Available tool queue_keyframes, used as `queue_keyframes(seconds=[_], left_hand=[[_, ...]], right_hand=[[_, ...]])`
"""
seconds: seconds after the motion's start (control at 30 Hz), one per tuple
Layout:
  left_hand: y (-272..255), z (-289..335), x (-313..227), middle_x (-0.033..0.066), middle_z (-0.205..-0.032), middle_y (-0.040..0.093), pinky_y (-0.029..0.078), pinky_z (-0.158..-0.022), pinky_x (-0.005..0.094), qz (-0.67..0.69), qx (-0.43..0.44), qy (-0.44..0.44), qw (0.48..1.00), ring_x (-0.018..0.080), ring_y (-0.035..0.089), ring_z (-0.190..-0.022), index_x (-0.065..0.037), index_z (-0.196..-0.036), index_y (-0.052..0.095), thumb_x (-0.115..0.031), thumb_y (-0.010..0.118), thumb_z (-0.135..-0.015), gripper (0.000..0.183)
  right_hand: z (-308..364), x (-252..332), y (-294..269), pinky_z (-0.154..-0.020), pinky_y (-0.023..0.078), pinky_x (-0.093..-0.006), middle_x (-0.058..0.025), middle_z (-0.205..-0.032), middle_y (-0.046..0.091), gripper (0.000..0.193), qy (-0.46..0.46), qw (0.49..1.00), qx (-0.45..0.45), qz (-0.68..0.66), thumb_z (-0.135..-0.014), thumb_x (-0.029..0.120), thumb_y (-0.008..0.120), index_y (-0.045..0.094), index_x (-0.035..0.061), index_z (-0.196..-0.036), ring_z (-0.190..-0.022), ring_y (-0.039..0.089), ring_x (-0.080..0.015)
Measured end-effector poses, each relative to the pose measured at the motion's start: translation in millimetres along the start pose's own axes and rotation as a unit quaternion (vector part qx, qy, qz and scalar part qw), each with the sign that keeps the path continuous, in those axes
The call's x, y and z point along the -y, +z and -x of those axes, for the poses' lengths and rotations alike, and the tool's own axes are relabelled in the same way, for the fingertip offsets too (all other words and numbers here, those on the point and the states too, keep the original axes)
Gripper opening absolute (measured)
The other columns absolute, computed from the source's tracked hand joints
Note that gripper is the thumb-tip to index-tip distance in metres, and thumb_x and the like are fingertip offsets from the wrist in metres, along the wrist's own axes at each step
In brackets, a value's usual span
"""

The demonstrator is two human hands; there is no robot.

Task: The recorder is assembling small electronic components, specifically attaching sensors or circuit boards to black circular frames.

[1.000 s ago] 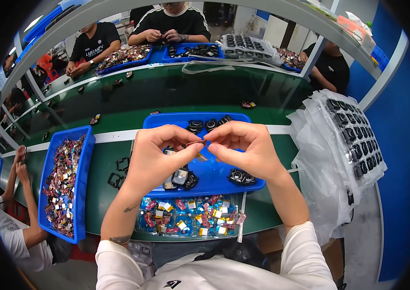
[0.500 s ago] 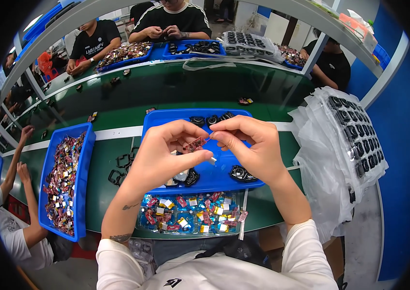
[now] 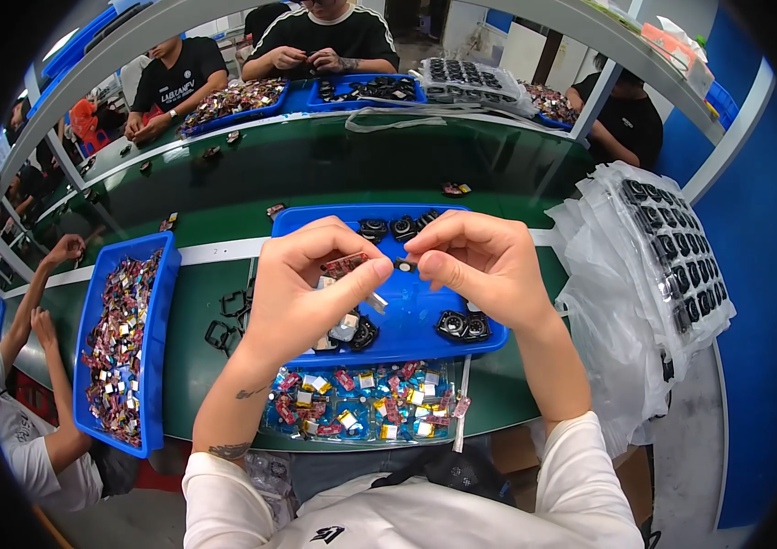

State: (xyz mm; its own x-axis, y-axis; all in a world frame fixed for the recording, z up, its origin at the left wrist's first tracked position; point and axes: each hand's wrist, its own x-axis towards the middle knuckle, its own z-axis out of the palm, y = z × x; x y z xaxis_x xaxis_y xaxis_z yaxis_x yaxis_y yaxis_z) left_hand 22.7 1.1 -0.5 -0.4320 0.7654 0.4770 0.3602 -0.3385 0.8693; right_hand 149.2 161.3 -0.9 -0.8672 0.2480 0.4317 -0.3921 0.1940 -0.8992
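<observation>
My left hand (image 3: 302,288) is closed around a small red circuit board (image 3: 345,265), with a silvery piece (image 3: 376,301) sticking out below the thumb; the fingers partly hide the board. Facing it, my right hand (image 3: 489,265) has thumb and forefinger pinched at a small black part (image 3: 404,264) with a pale round end. Both hands are above a blue tray (image 3: 407,316). Black round-faced housings lie in this tray: some at its far side (image 3: 404,228), a pair at the near right (image 3: 462,326), and one beneath my left hand (image 3: 365,334).
A clear blister tray (image 3: 366,430) of boards and batteries lies nearest me. At left stands a blue bin (image 3: 171,311) heaped with boards; black frames (image 3: 221,334) lie beside it. Wrapped trays of housings (image 3: 672,247) are stacked at right. Co-workers sit across the green belt (image 3: 361,165).
My fingertips have come apart, leaving a gap where the small black part shows. The board has tipped in my left hand. Pieces on the belt have shifted left.
</observation>
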Motion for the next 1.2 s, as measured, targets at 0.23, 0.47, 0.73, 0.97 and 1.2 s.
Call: queue_keyframes(seconds=[0.23, 0.47, 0.73, 0.97, 1.2], left_hand=[[0.1, -0.2, 4.6, 0.006, -0.077, 0.06, 0.047, -0.058, 0.0199, 0.003, -0.004, 0.0, 1.0, 0.0087, 0.059, -0.066, 0.005, -0.084, 0.065, -0.005, 0.067, -0.081, 0.01], [3.0, -0.3, 6.5, 0.0061, -0.078, 0.062, 0.05, -0.058, 0.023, 0.088, 0.027, -0.062, 0.994, 0.0088, 0.059, -0.066, 0.006, -0.087, 0.063, -0.008, 0.065, -0.084, 0.014], [2.0, -0.2, 10.5, 0.0035, -0.076, 0.061, 0.049, -0.057, 0.0222, 0.065, -0.012, -0.06, 0.996, 0.0068, 0.057, -0.066, 0.003, -0.085, 0.062, -0.01, 0.065, -0.086, 0.013], [3.9, -0.1, 11.7, 0.0029, -0.076, 0.061, 0.047, -0.058, 0.0203, 0.098, -0.006, -0.055, 0.994, 0.0059, 0.057, -0.066, 0.002, -0.086, 0.062, -0.012, 0.065, -0.085, 0.014], [3.0, 0.0, 13.3, 0.0028, -0.077, 0.062, 0.047, -0.06, 0.0203, 0.08, 0.01, -0.062, 0.995, 0.0056, 0.057, -0.068, 0.002, -0.087, 0.063, -0.011, 0.065, -0.085, 0.013]], right_hand=[[2.3, -1.5, 3.1, -0.063, 0.047, -0.0204, -0.0038, -0.081, 0.063, 0.013, -0.003, 1.0, 0.008, 0.03, -0.087, 0.01, 0.064, 0.063, -0.0028, -0.089, -0.073, 0.057, -0.0067], [3.8, -8.8, 7.7, -0.063, 0.044, -0.0199, -0.0021, -0.079, 0.059, 0.013, -0.016, 0.999, 0.022, -0.017, -0.089, 0.012, 0.061, 0.061, -0.0013, -0.089, -0.072, 0.053, -0.0055], [1.9, -8.5, 7.8, -0.061, 0.043, -0.021, -0.0016, -0.079, 0.059, 0.011, -0.052, 0.998, -0.014, 0.032, -0.086, 0.01, 0.064, 0.061, -0.0008, -0.085, -0.07, 0.053, -0.0068], [4.0, -7.4, 7.3, -0.057, 0.041, -0.0219, -0.0023, -0.078, 0.061, 0.005, -0.086, 0.99, -0.009, 0.113, -0.082, 0.007, 0.066, 0.063, 0.0028, -0.082, -0.068, 0.054, -0.0083], [2.2, -12.7, 6.3, -0.056, 0.04, -0.0209, -0.0011, -0.077, 0.061, 0.006, -0.082, 0.991, -0.031, 0.102, -0.083, 0.008, 0.065, 0.063, 0.0022, -0.082, -0.067, 0.053, -0.0069]])
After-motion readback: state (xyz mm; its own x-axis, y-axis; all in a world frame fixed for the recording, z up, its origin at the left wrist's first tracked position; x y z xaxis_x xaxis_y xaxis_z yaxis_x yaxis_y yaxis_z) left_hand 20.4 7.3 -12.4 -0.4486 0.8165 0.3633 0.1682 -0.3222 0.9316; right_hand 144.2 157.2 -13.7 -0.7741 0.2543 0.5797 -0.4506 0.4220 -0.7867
